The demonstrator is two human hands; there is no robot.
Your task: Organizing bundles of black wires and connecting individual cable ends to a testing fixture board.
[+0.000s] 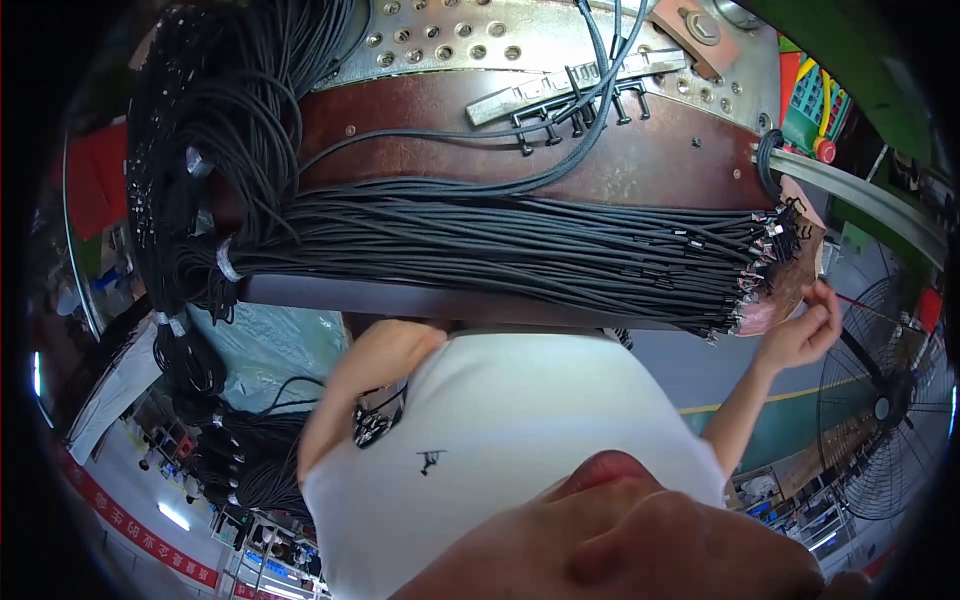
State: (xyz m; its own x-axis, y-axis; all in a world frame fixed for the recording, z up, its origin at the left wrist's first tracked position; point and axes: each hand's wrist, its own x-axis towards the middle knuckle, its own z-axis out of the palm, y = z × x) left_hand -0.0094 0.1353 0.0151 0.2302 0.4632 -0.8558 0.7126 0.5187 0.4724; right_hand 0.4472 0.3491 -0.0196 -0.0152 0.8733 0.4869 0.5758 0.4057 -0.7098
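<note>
A thick bundle of black cables (500, 245) lies along the front of the brown worktable, its ends with small metal and black tips gathered at the right. Under those ends sits a pinkish-brown sheet (797, 285). Beside that sheet, past the table's right corner, is my right hand (803, 335), its fingers curled together; anything in them is too small to make out. My left hand (390, 352) is low at the table's front edge, close to my white shirt. It looks closed, and its fingertips are hidden.
Large coils of black cable (240, 110) hang at the left, tied with silvery bands. A metal bar with black pegs (575, 88) lies at the back, before a perforated metal plate (440, 40). A caged fan (880, 405) stands at the right. A curved rail (870, 195) runs at the far right.
</note>
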